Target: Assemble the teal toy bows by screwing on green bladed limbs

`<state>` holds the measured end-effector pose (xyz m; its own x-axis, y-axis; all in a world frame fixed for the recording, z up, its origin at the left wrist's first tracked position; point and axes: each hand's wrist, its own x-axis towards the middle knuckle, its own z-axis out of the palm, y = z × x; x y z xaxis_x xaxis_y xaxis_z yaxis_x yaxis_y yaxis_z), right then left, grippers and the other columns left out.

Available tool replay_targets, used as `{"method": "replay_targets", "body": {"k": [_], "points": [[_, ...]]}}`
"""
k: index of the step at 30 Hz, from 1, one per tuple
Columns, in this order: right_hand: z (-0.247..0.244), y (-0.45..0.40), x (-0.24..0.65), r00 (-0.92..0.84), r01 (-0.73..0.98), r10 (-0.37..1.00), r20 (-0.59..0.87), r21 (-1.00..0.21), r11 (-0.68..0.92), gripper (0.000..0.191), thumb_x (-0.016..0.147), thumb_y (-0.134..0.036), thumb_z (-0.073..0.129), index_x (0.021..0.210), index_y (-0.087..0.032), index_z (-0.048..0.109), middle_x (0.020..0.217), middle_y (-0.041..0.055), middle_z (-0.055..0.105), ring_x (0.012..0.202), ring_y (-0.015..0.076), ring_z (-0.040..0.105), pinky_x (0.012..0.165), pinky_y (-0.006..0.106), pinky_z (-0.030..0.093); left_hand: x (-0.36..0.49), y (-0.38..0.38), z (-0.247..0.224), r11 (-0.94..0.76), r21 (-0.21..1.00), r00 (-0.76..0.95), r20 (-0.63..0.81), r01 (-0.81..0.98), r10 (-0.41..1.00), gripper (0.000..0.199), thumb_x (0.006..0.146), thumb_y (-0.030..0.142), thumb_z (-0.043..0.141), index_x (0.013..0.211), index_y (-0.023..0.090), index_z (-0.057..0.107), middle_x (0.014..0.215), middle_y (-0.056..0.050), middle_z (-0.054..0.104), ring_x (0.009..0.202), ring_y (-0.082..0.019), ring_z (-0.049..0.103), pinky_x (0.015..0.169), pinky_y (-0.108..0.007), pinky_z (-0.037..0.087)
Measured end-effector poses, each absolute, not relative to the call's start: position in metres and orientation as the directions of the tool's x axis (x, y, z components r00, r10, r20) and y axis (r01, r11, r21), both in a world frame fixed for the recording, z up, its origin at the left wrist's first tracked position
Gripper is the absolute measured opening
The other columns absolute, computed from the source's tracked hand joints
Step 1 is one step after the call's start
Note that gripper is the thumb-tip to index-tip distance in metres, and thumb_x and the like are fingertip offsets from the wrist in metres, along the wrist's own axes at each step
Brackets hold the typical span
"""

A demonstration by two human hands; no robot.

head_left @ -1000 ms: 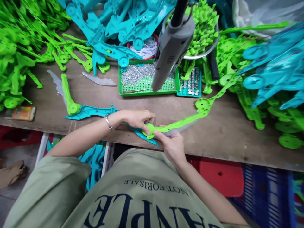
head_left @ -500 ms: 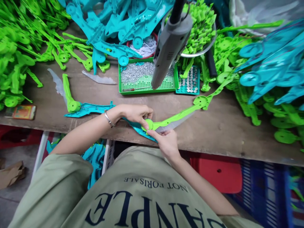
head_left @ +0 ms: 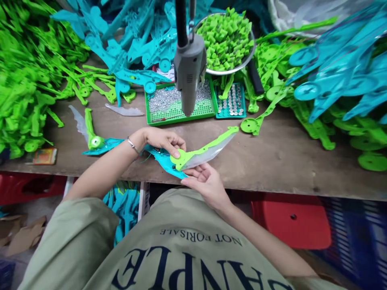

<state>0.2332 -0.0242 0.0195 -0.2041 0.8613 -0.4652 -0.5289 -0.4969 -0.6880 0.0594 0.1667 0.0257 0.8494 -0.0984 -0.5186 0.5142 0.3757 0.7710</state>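
Note:
My left hand presses thumb and fingers on the round end of a lime-green plastic arm. A translucent wing-shaped blade runs along that arm's lower edge. Underneath lies a long blue plastic body piece, its left part passing behind my left wrist. My right hand is closed around the blue piece's near tip, thumb on top, fingers under the blade. To the left, the blue piece leads to a second green arm with another translucent blade standing out beside it.
A grey electric screwdriver hangs over a green tray of small screws. Beside it sits a teal tray of round metal discs. Behind are a metal bowl of green bits and piles of green and blue parts.
My right thumb and fingers have shifted from beside the green round end to the blue piece's tip. The green arm's outer end has risen slightly. The whole view has shifted a little.

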Motion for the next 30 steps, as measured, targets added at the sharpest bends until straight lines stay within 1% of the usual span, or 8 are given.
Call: {"method": "replay_targets", "body": {"k": [2, 4, 7, 10, 15, 19, 24, 30], "points": [[0.026, -0.024, 0.235, -0.254, -0.583, 0.866, -0.431, -0.646, -0.493, 0.054, 0.064, -0.029, 0.094, 0.111, -0.024, 0.068, 0.115, 0.0075, 0.075, 0.107, 0.0234, 0.073, 0.101, 0.044, 0.059, 0.057, 0.17, 0.027, 0.416, 0.732, 0.832, -0.54, 0.539, -0.128, 0.045, 0.076, 0.049, 0.087, 0.104, 0.017, 0.073, 0.088, -0.005, 0.078, 0.076, -0.018, 0.07, 0.072, -0.025, 0.055], [0.034, -0.024, 0.237, -0.316, -0.633, 0.86, -0.401, -0.586, -0.506, 0.056, 0.068, -0.029, 0.091, 0.118, -0.024, 0.068, 0.123, 0.0085, 0.074, 0.115, 0.0248, 0.071, 0.109, 0.046, 0.054, 0.055, 0.174, 0.028, 0.443, 0.686, 0.803, -0.574, 0.577, -0.157, 0.045, 0.078, 0.05, 0.086, 0.106, 0.018, 0.075, 0.088, -0.005, 0.077, 0.077, -0.018, 0.07, 0.075, -0.025, 0.055], [0.045, -0.022, 0.239, -0.377, -0.667, 0.834, -0.402, -0.507, -0.546, 0.059, 0.067, -0.025, 0.092, 0.122, -0.025, 0.069, 0.13, 0.0079, 0.072, 0.125, 0.0258, 0.067, 0.115, 0.047, 0.05, 0.051, 0.178, 0.028, 0.469, 0.633, 0.772, -0.604, 0.616, -0.198, 0.041, 0.082, 0.051, 0.082, 0.108, 0.02, 0.075, 0.089, -0.004, 0.077, 0.08, -0.017, 0.071, 0.08, -0.025, 0.055], [0.05, -0.02, 0.239, -0.388, -0.676, 0.811, -0.437, -0.463, -0.573, 0.059, 0.066, -0.024, 0.092, 0.121, -0.025, 0.071, 0.132, 0.0072, 0.072, 0.131, 0.0262, 0.063, 0.117, 0.048, 0.048, 0.049, 0.179, 0.029, 0.498, 0.608, 0.763, -0.615, 0.618, -0.197, 0.039, 0.084, 0.052, 0.079, 0.107, 0.02, 0.075, 0.093, -0.003, 0.077, 0.083, -0.017, 0.07, 0.083, -0.025, 0.055], [0.052, -0.015, 0.235, -0.367, -0.698, 0.821, -0.437, -0.454, -0.554, 0.051, 0.071, -0.029, 0.089, 0.119, -0.025, 0.073, 0.129, 0.0061, 0.074, 0.13, 0.0243, 0.065, 0.121, 0.047, 0.044, 0.049, 0.18, 0.035, 0.51, 0.596, 0.752, -0.637, 0.62, -0.17, 0.041, 0.083, 0.054, 0.078, 0.103, 0.018, 0.075, 0.091, -0.004, 0.077, 0.079, -0.016, 0.069, 0.081, -0.024, 0.054], [0.052, -0.012, 0.234, -0.353, -0.707, 0.835, -0.423, -0.464, -0.534, 0.046, 0.073, -0.03, 0.087, 0.116, -0.027, 0.075, 0.125, 0.0045, 0.076, 0.128, 0.0238, 0.066, 0.119, 0.045, 0.047, 0.051, 0.182, 0.038, 0.493, 0.607, 0.751, -0.64, 0.623, -0.161, 0.037, 0.086, 0.051, 0.076, 0.102, 0.018, 0.074, 0.09, -0.004, 0.077, 0.078, -0.016, 0.068, 0.078, -0.023, 0.053], [0.048, -0.014, 0.238, -0.364, -0.688, 0.817, -0.448, -0.462, -0.56, 0.048, 0.07, -0.027, 0.089, 0.115, -0.025, 0.075, 0.123, 0.0053, 0.077, 0.121, 0.0228, 0.07, 0.115, 0.043, 0.051, 0.053, 0.182, 0.034, 0.452, 0.635, 0.763, -0.616, 0.627, -0.194, 0.035, 0.086, 0.05, 0.077, 0.103, 0.019, 0.073, 0.088, -0.003, 0.077, 0.079, -0.016, 0.07, 0.077, -0.023, 0.054], [0.049, -0.015, 0.237, -0.344, -0.667, 0.801, -0.49, -0.473, -0.576, 0.052, 0.068, -0.026, 0.091, 0.117, -0.024, 0.074, 0.124, 0.005, 0.077, 0.124, 0.0225, 0.068, 0.118, 0.043, 0.048, 0.05, 0.179, 0.032, 0.485, 0.627, 0.767, -0.62, 0.609, -0.162, 0.037, 0.084, 0.051, 0.079, 0.101, 0.019, 0.073, 0.09, -0.005, 0.077, 0.081, -0.017, 0.07, 0.08, -0.024, 0.054]]}}
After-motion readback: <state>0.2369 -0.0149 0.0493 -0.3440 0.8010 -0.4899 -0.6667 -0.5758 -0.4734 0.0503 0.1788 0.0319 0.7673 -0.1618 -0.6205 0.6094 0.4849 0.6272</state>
